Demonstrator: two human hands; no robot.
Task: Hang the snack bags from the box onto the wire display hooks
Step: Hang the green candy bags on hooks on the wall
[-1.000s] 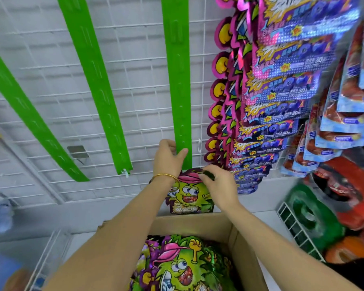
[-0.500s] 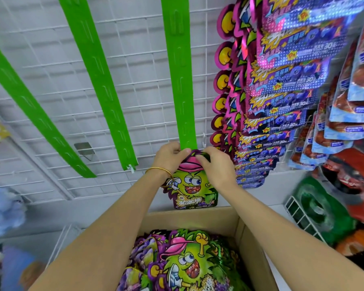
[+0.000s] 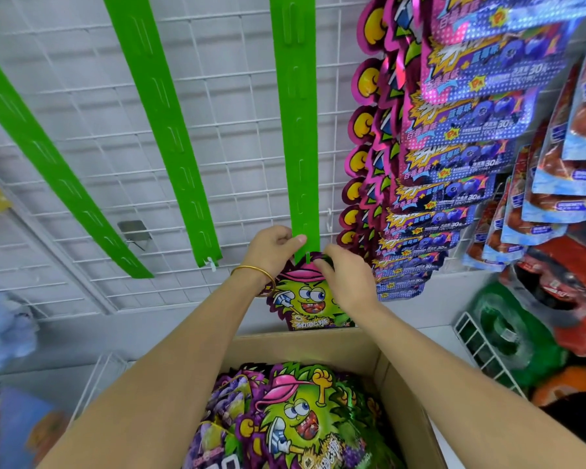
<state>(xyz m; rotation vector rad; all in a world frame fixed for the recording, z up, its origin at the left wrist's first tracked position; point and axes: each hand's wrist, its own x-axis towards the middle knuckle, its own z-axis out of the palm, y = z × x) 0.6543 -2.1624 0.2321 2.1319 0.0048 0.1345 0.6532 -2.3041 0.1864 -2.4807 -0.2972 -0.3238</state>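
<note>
The green strip (image 3: 298, 130) hangs down the white wire grid (image 3: 234, 147), and both hands meet at its lower end. The left hand (image 3: 273, 247), with a gold bangle (image 3: 254, 270) on its wrist, has its grip closed on the very bottom of the strip, the thumb pressed across the front and the fingers curled behind. The right hand (image 3: 347, 282), just to the right of the strip's end, has its grip closed on the top edge of a snack bag (image 3: 305, 299), fingertips curled over the pink cap printed there. The bag hangs upright directly below the strip, its top touching the strip's last tab, which shows as a small green tongue at the bag's edge; whether the tab passes through the bag's hole cannot be told. Further below the strip stands the open cardboard box (image 3: 406, 384), holding more bags of the same kind (image 3: 291, 421) lying flat. To the right of the strip a full column of blue and pink bags (image 3: 471, 130) hangs overlapping. To its left, two more green strips (image 3: 170, 137) hang bare on the grid.
</note>
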